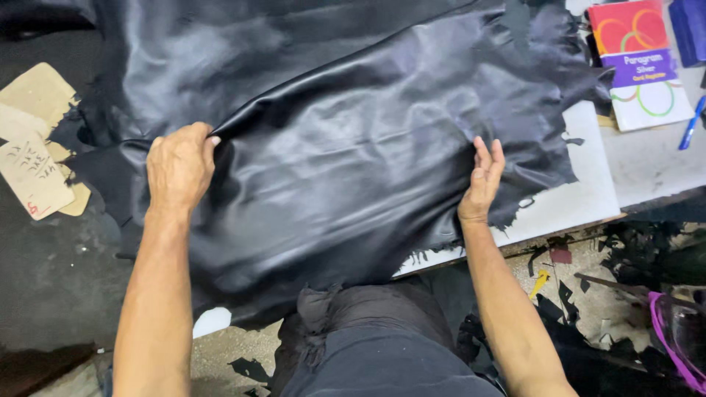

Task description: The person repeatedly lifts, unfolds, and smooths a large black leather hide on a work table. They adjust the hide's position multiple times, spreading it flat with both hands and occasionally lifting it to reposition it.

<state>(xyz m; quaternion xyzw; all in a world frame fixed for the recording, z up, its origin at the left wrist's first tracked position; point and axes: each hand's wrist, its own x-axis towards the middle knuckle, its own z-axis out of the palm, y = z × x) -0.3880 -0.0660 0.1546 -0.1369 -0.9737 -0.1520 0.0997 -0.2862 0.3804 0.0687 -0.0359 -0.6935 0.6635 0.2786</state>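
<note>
A large sheet of shiny black leather [353, 147] lies spread over the worktable and hangs over its near edge. My left hand [179, 167] grips a raised fold of the leather at its left side, fingers curled around the edge. My right hand [483, 180] rests flat with fingers together on the leather's ragged right side, pressing it down. A second layer of black leather lies beneath, toward the far left.
Beige cardboard pattern pieces [33, 147] lie at the left. A colourful notebook [640, 62] and a blue pen [691, 123] sit at the far right on the white table top [588, 198]. Black leather scraps litter the floor [588, 294] at lower right.
</note>
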